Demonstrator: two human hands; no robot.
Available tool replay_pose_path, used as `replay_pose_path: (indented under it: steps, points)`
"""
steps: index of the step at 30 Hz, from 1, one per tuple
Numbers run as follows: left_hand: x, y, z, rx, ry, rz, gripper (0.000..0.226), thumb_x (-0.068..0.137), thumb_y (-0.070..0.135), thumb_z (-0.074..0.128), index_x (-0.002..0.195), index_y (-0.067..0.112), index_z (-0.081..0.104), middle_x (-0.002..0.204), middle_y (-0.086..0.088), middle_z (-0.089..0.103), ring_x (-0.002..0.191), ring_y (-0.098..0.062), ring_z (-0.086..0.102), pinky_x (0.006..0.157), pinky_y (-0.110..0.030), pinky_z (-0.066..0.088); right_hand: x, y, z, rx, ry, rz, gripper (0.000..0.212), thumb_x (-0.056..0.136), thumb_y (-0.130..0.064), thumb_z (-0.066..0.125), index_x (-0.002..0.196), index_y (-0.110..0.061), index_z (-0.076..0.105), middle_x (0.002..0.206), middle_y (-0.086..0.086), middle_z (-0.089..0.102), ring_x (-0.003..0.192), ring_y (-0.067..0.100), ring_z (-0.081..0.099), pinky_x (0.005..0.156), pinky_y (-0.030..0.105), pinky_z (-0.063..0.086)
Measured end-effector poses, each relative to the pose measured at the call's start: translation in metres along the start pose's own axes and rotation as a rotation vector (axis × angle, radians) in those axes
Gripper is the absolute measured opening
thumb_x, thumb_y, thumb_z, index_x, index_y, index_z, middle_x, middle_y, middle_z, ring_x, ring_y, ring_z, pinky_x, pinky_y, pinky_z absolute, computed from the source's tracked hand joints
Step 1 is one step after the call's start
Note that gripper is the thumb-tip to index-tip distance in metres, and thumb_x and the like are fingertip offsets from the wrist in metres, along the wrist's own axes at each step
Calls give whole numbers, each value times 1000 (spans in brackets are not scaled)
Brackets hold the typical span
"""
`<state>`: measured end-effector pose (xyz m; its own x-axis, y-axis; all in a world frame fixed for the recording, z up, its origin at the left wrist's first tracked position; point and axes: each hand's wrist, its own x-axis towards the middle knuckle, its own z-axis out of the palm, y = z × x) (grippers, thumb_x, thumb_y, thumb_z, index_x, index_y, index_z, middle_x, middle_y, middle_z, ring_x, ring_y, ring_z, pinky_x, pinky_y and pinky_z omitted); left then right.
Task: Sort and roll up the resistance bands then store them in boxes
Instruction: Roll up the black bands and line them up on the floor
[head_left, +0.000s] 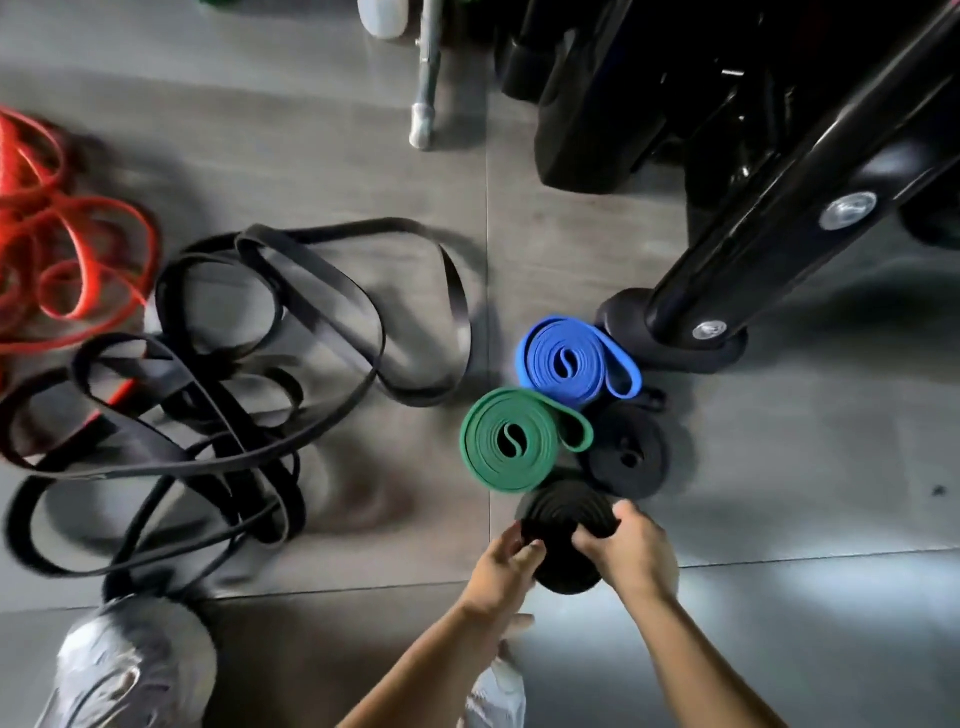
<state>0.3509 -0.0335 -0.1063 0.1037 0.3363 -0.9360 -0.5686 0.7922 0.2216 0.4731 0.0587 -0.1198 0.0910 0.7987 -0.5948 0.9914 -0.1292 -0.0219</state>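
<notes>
Both my hands close around a rolled black band (566, 525), held just on my side of the green roll (519, 441). My left hand (501, 566) cups the coil's left flank with curled fingers. My right hand (628, 551) clamps its right edge between thumb and fingers. I judge the two-sided squeeze is there to stop the springy layers from unwinding, since the centre bulges out like a cone. Whether the coil touches the floor, I cannot tell.

Finished rolls stand on edge in a tight cluster, likely so that each props the next. The blue roll (571, 361) sits just beyond the green roll and a black roll (628, 452) sits just to its right. Well left of the green roll sprawl the loose black bands (234, 364), and farther left the red bands (62, 249), unrolled. No box is in view, so storing looks some way off.
</notes>
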Motion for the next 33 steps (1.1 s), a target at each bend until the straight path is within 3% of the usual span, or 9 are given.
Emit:
replay_pose_path:
  steps: [7, 12, 16, 19, 22, 25, 27, 30, 33]
  points:
    - [5, 5, 11, 22, -50, 77, 45, 98, 24, 46, 141, 31, 34, 123, 4, 51, 115, -16, 49, 86, -35, 38, 9, 2, -10, 75, 32, 37, 35, 69, -47, 69, 78, -19, 50, 90, 8, 67, 85, 31, 61, 58, 30, 41]
    - [5, 17, 0, 113, -51, 29, 42, 98, 28, 45, 140, 27, 37, 132, 0, 50, 120, -20, 52, 89, -36, 43, 17, 2, -19, -33, -49, -14, 56, 73, -49, 72, 105, -7, 56, 111, 11, 63, 105, 30, 59, 72, 32, 43]
    - [4, 28, -28, 322, -12, 106, 10, 93, 26, 48, 94, 25, 57, 106, -3, 54, 97, -19, 58, 80, -35, 47, 9, -6, -24, -106, -13, 43, 66, 76, -55, 66, 116, -4, 53, 118, 13, 58, 113, 32, 54, 83, 36, 46]
    - [-3, 40, -61, 455, 146, 328, 21, 72, 35, 44, 72, 16, 53, 83, -12, 59, 71, -23, 56, 62, -30, 41, 0, -16, -29, 45, 122, 52, 70, 83, -43, 64, 132, 1, 41, 129, 22, 49, 119, 39, 46, 91, 42, 43]
    - [-13, 53, -100, 581, 389, 507, 29, 75, 33, 46, 71, 7, 59, 78, -16, 63, 72, -28, 58, 63, -38, 44, -16, -41, -30, 273, 214, -74, 62, 84, -27, 67, 136, -2, 42, 133, 23, 47, 123, 40, 43, 98, 45, 39]
    - [-24, 72, -140, 782, 668, 732, 9, 80, 15, 57, 87, 16, 63, 89, -3, 62, 89, -24, 56, 76, -31, 41, -40, -84, -23, 349, 299, -358, 47, 79, -12, 73, 122, 1, 57, 122, 21, 56, 115, 39, 52, 95, 45, 43]
    - [-27, 78, -165, 987, 832, 893, 33, 76, 10, 64, 109, 11, 61, 110, -7, 59, 105, -27, 52, 92, -32, 40, -54, -114, -14, 360, 319, -559, 40, 74, -3, 75, 111, 6, 63, 115, 23, 61, 110, 40, 57, 95, 44, 45]
    - [-35, 79, -196, 1288, 945, 739, 52, 79, 24, 63, 129, 12, 51, 124, -6, 56, 119, -27, 48, 107, -38, 32, -69, -147, -5, 299, 195, -727, 38, 74, -5, 75, 110, 4, 65, 116, 22, 60, 110, 38, 57, 95, 44, 46]
    - [-53, 77, -206, 1490, 888, 569, 28, 87, 37, 49, 110, 24, 59, 107, 3, 68, 111, -20, 57, 107, -34, 26, -83, -162, -6, 204, 42, -778, 42, 81, -16, 69, 120, -2, 60, 126, 16, 54, 118, 33, 51, 101, 40, 40]
